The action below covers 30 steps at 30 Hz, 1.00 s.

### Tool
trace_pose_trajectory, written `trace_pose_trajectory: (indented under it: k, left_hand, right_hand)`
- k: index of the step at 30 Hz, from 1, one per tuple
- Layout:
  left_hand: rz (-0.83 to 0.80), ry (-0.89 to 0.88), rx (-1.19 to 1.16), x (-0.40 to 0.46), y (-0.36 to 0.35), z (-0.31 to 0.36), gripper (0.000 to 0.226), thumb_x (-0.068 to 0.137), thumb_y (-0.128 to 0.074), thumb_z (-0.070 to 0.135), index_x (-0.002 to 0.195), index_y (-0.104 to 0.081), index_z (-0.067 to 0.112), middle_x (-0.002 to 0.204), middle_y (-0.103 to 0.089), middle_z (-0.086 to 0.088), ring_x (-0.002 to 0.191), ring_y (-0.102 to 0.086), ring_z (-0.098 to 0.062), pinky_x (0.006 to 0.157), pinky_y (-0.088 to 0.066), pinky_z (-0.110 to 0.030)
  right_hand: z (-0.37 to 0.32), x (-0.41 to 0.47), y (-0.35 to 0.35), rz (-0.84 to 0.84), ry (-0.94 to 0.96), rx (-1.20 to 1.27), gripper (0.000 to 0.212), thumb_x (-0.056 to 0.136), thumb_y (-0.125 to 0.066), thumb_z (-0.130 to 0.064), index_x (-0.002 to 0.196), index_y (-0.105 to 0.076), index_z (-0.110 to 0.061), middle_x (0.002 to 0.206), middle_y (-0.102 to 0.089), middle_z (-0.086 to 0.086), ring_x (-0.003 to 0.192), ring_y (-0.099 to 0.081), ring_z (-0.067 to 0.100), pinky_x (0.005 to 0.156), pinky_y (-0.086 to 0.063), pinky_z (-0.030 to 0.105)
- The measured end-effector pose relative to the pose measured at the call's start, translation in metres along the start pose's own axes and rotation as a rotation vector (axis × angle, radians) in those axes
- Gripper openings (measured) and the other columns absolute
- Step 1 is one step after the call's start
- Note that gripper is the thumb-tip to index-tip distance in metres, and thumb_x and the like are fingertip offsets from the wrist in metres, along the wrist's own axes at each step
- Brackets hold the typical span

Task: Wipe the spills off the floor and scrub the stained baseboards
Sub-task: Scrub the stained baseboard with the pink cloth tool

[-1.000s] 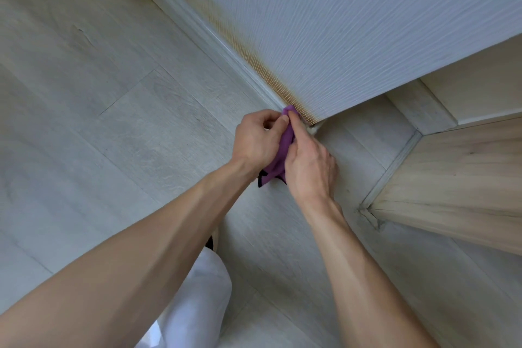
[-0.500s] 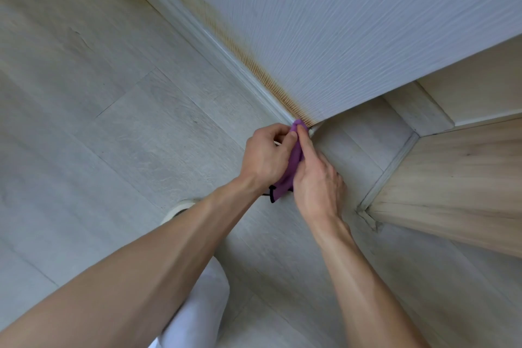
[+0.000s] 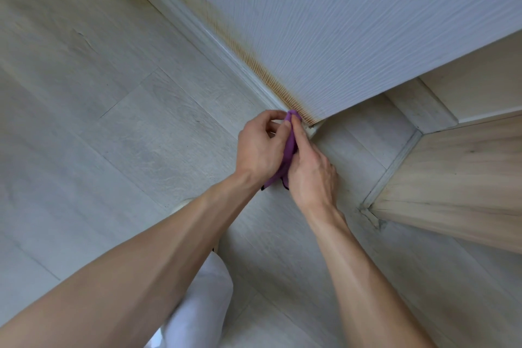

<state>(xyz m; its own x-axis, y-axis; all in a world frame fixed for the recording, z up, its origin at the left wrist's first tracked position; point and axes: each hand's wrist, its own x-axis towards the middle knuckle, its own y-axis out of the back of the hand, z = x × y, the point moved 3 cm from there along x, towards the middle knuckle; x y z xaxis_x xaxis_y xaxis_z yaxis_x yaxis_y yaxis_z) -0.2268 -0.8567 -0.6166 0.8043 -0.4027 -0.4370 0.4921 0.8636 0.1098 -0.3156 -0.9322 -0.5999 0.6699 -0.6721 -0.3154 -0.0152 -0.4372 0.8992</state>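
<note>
purple cloth [image 3: 290, 147] sat bunched between our two hands, right at the outer corner of the wall [image 3: 353, 25]. our left hand [image 3: 261, 147] gripped it from the left with fingers curled round the fabric, and our right hand [image 3: 310, 169] pinched it from the right, its forefinger running up along the cloth towards the tip. we held the tip of the cloth against the near end of the baseboard [image 3: 203, 34], just where the strip ended at the corner. the cloth's loose end hung out below our wrists, a dark edge showing. a brown stain [image 3: 248, 56] ran along the top of the baseboard and up the lowest part of the white ribbed wall, reaching away from our hands to the far corner, where it spread darker onto the floor [image 3: 99, 110]. pale grey planks lay under us. a light wooden panel [image 3: 457, 178] stood to the right, well apart from our hands. our white trouser leg [image 3: 197, 302] showed below our forearms.
</note>
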Motion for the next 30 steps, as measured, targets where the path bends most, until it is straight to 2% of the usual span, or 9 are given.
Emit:
trace_pose_trajectory:
  k: [3,6,8,11,13,16,19,24,30]
  left_hand:
    - [-0.044,-0.001,-0.016,-0.011,-0.009,-0.004,0.017,0.100,-0.064,0.029,0.111,-0.075,0.022,0.079,-0.075,0.006,0.072,-0.071,-0.005,0.067,-0.055,-0.022]
    - [0.030,-0.001,-0.025,-0.003,0.001,-0.004,0.019,0.101,-0.062,0.027,0.113,-0.077,0.024,0.087,-0.076,0.008,0.079,-0.072,-0.002,0.074,-0.057,-0.021]
    - [0.079,0.011,-0.050,0.004,0.009,-0.001,0.020,0.101,-0.061,0.026,0.112,-0.077,0.023,0.091,-0.077,0.010,0.083,-0.072,-0.001,0.078,-0.059,-0.022]
    - [0.005,0.007,-0.043,0.002,0.006,-0.001,0.019,0.100,-0.062,0.025,0.110,-0.078,0.024,0.089,-0.077,0.009,0.084,-0.073,-0.006,0.081,-0.060,-0.030]
    - [-0.085,0.005,-0.029,-0.006,0.001,-0.003,0.020,0.100,-0.062,0.023,0.112,-0.078,0.024,0.088,-0.077,0.008,0.082,-0.073,-0.007,0.077,-0.059,-0.029]
    - [-0.039,0.011,-0.046,-0.001,0.007,-0.004,0.023,0.100,-0.061,0.022,0.116,-0.076,0.025,0.094,-0.077,0.008,0.084,-0.073,-0.007,0.078,-0.059,-0.028]
    - [0.057,0.033,-0.083,0.008,0.019,0.001,0.022,0.100,-0.061,0.021,0.116,-0.075,0.028,0.096,-0.076,0.010,0.083,-0.072,-0.003,0.077,-0.059,-0.025]
    - [-0.113,0.017,-0.044,0.000,0.007,-0.004,0.023,0.100,-0.061,0.019,0.115,-0.076,0.025,0.092,-0.075,0.009,0.078,-0.070,-0.007,0.071,-0.054,-0.025]
    - [0.056,0.032,-0.106,0.020,0.027,0.000,0.025,0.099,-0.060,0.018,0.118,-0.074,0.027,0.099,-0.076,0.009,0.085,-0.073,-0.008,0.080,-0.061,-0.031]
  right_hand:
    - [0.011,-0.011,0.007,-0.016,-0.029,-0.048,0.062,0.108,-0.035,-0.023,0.158,-0.014,-0.053,0.119,-0.069,-0.001,0.087,-0.066,0.026,0.064,-0.037,0.032]
    - [-0.009,0.002,0.000,-0.017,0.017,-0.005,0.058,0.109,-0.029,-0.027,0.159,-0.013,-0.051,0.145,-0.058,-0.009,0.102,-0.068,0.025,0.069,-0.043,0.032]
    - [-0.021,0.011,-0.003,-0.038,0.040,0.008,0.056,0.109,-0.025,-0.031,0.158,-0.011,-0.054,0.150,-0.053,-0.011,0.109,-0.067,0.026,0.077,-0.049,0.036]
    - [-0.012,0.003,0.001,-0.022,-0.004,0.026,0.058,0.108,-0.027,-0.029,0.157,-0.011,-0.055,0.138,-0.062,-0.006,0.099,-0.069,0.026,0.070,-0.048,0.036]
    - [-0.005,-0.008,0.003,-0.025,-0.046,0.017,0.059,0.109,-0.030,-0.026,0.159,-0.014,-0.052,0.128,-0.068,-0.002,0.092,-0.068,0.026,0.065,-0.041,0.033]
    - [-0.017,0.005,0.000,-0.011,-0.020,0.020,0.056,0.109,-0.028,-0.027,0.158,-0.016,-0.052,0.139,-0.062,-0.008,0.102,-0.068,0.027,0.073,-0.047,0.036]
    - [-0.032,0.023,-0.001,-0.080,0.030,0.019,0.057,0.109,-0.028,-0.030,0.155,-0.013,-0.059,0.137,-0.063,-0.008,0.107,-0.066,0.026,0.080,-0.051,0.040]
    - [-0.013,-0.001,0.002,-0.030,-0.034,0.047,0.060,0.108,-0.031,-0.025,0.157,-0.013,-0.055,0.138,-0.064,-0.004,0.100,-0.068,0.027,0.068,-0.040,0.032]
    - [-0.045,0.034,-0.003,-0.069,0.050,0.040,0.056,0.109,-0.028,-0.031,0.154,-0.012,-0.062,0.127,-0.067,-0.004,0.105,-0.066,0.026,0.079,-0.053,0.040]
